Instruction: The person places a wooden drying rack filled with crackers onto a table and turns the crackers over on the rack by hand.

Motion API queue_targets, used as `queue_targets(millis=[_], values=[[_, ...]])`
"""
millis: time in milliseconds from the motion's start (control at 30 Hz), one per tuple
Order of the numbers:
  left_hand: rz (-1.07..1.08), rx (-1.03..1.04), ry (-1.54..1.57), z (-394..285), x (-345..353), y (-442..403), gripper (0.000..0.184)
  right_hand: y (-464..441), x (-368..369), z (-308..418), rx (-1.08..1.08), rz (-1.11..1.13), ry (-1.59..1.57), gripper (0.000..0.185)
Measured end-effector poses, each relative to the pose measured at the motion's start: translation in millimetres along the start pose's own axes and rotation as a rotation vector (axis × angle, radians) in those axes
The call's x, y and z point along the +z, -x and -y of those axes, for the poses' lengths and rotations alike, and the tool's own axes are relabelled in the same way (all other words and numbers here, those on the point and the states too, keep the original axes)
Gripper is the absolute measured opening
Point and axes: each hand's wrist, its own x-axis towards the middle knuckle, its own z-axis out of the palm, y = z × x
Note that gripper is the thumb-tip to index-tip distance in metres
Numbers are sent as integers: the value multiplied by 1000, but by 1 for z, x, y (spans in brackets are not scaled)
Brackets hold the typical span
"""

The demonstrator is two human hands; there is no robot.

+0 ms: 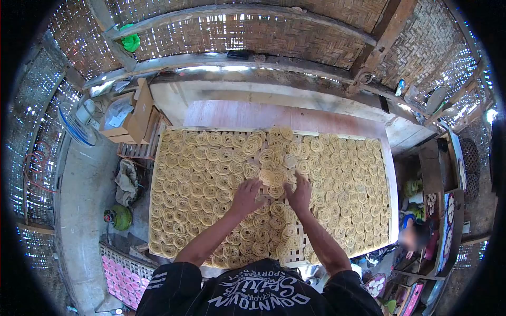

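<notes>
Hands [246, 197] [300, 195] amid crowded noodle nests [272, 178], board edges [392, 205] distant

Off far left corner of surface [337, 122]: fan [78, 126], box [138, 120]. Beside left edge: gas cylinder [120, 217]. Beyond near right corner: person [419, 235].

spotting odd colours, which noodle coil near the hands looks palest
The pale coil just beyond the right hand: it looks whitish, while the neighbouring coils look yellower.

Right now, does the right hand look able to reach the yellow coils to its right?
Probably yes: the right hand is close beside the yellow coils, and nothing visible blocks it.
</notes>
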Motion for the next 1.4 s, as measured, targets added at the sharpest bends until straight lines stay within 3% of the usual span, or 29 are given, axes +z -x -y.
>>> queue_targets(millis=[67,133,267,567,767,933,1067,1267,1400], values=[[195,29,-79,1,-6,31,77,32,-1,-1,-239,138,210,74],[229,141,-113,22,1,54,81,59,7,-5,-516,336,268,79],[300,265,-156,49,6,58,78,60,24,3,-575,267,425,87],[308,377,-372,51,12,57,55,50,30,-12,-722,211,377,64],[354,414,-304,53,5,52,61,39,51,-34,-945,226,602,56],[439,440,-339,46,-13,44,68,45,34,-8,-914,266,490,54],[390,469,-294,52,-14,40,65,49,36,-1,-862,314,546,54],[134,369,-92,58,-7,37,55,56,40,38,-664,267,590,53],[138,360,-88,66,7,40,55,52,59,35,-529,351,567,47]])
